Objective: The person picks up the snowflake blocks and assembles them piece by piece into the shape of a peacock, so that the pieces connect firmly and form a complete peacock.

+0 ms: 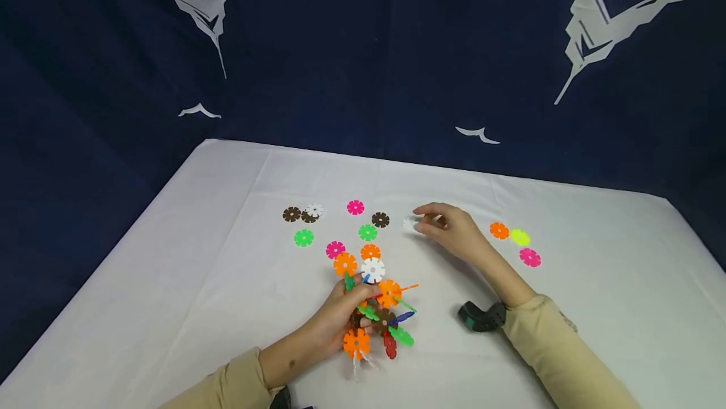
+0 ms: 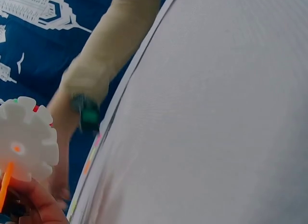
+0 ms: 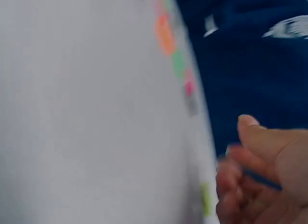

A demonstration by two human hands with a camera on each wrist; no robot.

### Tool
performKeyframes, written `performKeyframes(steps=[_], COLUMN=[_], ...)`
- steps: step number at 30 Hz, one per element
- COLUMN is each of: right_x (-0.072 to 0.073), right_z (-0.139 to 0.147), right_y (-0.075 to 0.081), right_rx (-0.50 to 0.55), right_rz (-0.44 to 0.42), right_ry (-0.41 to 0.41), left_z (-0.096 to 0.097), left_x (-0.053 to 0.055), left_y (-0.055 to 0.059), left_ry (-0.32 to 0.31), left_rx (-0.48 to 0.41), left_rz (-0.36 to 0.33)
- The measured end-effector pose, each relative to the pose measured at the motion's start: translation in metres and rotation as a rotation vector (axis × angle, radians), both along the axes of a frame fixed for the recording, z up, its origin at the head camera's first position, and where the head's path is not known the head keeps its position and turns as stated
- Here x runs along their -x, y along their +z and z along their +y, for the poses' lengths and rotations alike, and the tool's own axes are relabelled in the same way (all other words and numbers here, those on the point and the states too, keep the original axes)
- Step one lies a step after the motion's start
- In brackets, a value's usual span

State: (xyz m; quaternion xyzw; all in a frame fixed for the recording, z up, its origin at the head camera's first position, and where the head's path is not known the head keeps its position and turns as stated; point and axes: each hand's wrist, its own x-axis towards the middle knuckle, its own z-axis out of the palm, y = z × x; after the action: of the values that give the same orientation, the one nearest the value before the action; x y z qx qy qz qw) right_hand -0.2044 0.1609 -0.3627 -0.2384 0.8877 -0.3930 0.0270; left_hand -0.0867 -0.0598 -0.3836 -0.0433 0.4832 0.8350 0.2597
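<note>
My left hand point(image 1: 340, 308) grips a cluster of interlocked notched plastic discs point(image 1: 387, 321) in orange, green, brown, red, blue and white. In the left wrist view, a white disc point(image 2: 24, 137) of that cluster stands above the left fingers point(image 2: 41, 200). My right hand point(image 1: 454, 229) is over the table, its thumb and fingertips beside a loose white disc point(image 1: 409, 224). The right wrist view shows that hand point(image 3: 264, 176) with a gap between thumb and fingers and no disc visible there. The cluster hides part of the left fingers.
Loose discs lie around on the white table point(image 1: 170, 258): brown point(image 1: 380, 220), pink point(image 1: 355, 207) and green point(image 1: 304, 237) beyond the left hand. Orange point(image 1: 499, 230), yellow point(image 1: 520, 237) and pink ones are right of the right hand. A dark blue patterned curtain point(image 1: 363, 50) hangs behind.
</note>
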Motion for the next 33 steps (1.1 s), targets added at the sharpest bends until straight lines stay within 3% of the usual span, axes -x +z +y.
performKeyframes(steps=[2, 4, 6, 8, 10, 15, 17, 22, 33], right_x=[0.014, 0.020, 0.021, 0.018, 0.009, -0.032, -0.048, -0.072, -0.081], right_z=[-0.009, -0.013, -0.014, -0.013, -0.010, -0.004, -0.004, -0.011, -0.017], right_y=[-0.008, -0.012, -0.013, -0.014, -0.015, -0.013, -0.011, -0.004, 0.000], right_rx=[-0.103, -0.172, -0.176, -0.120, 0.022, 0.454, 0.547, 0.627, 0.620], right_rz=[0.044, 0.061, 0.066, 0.048, -0.021, -0.264, -0.289, -0.239, -0.162], right_ry=[-0.095, -0.124, -0.138, -0.135, -0.090, 0.133, 0.222, 0.316, 0.308], left_z=[-0.001, -0.001, 0.000, 0.000, 0.000, 0.000, -0.001, -0.003, -0.002], left_x=[0.000, 0.000, 0.000, 0.000, 0.000, 0.000, 0.000, 0.001, 0.000], left_y=[0.002, 0.003, 0.004, 0.004, 0.003, 0.002, 0.002, 0.004, 0.006], left_ry=[0.001, 0.004, 0.002, -0.001, -0.005, -0.021, -0.030, -0.054, -0.041], left_rx=[-0.003, -0.004, -0.010, -0.017, -0.020, -0.033, -0.037, -0.036, 0.022], left_rz=[-0.004, -0.010, -0.014, -0.019, -0.023, -0.030, -0.030, -0.033, -0.043])
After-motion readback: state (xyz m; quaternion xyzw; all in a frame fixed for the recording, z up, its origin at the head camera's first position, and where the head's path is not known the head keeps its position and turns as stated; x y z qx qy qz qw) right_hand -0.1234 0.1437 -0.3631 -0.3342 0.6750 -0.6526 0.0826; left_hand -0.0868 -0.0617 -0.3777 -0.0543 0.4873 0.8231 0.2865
